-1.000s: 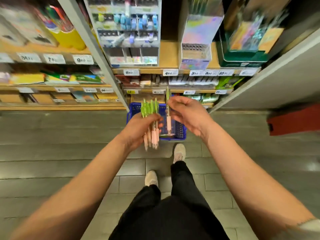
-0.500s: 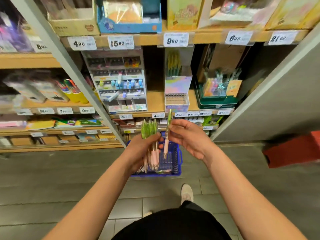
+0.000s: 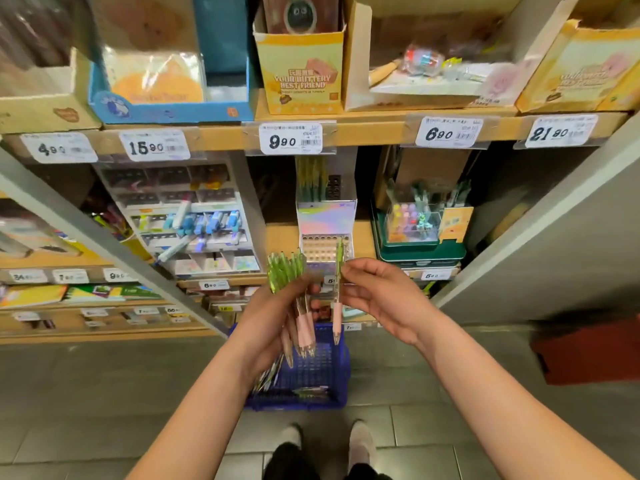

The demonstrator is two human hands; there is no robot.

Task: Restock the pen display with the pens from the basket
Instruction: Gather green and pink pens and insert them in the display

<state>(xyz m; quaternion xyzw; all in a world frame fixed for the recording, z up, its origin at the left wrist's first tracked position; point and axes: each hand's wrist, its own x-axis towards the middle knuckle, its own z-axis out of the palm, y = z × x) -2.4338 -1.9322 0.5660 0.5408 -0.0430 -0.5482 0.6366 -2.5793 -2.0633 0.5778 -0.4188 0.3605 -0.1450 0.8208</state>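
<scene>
Head view: a bundle of pens (image 3: 287, 271) is gripped in the left hand (image 3: 273, 320), the fingers curled round the barrels at mid-length so that the green tops fan upward and the pink grips and tips hang below. Held this way, one pen at a time can be drawn off by the other hand. A single pen (image 3: 336, 317) is pinched upright between the thumb and fingertips (image 3: 350, 271) of the right hand (image 3: 381, 299), tip down and green top up, with the remaining fingers loosely spread. That orientation is judged to suit the pen display (image 3: 325, 220), a shiny stepped box on the lower shelf (image 3: 280, 237). Its front tray (image 3: 320, 247) is pierced with rows of round holes, most of them seen empty, and a pen lowered tip first would stand in one. The taller back of the box is already stocked with upright pens. The single pen is held in front of the tray and is not yet in any hole. The basket (image 3: 344, 372) is set on the floor (image 3: 104, 393) directly beneath both hands, near the shoes (image 3: 360, 441), where it can be reached by stooping. A few loose pens (image 3: 304, 391) are seen lying in its bottom. The restocking is judged to be at an early stage, with the bundle and the basket's remainder yet to be placed.
</scene>
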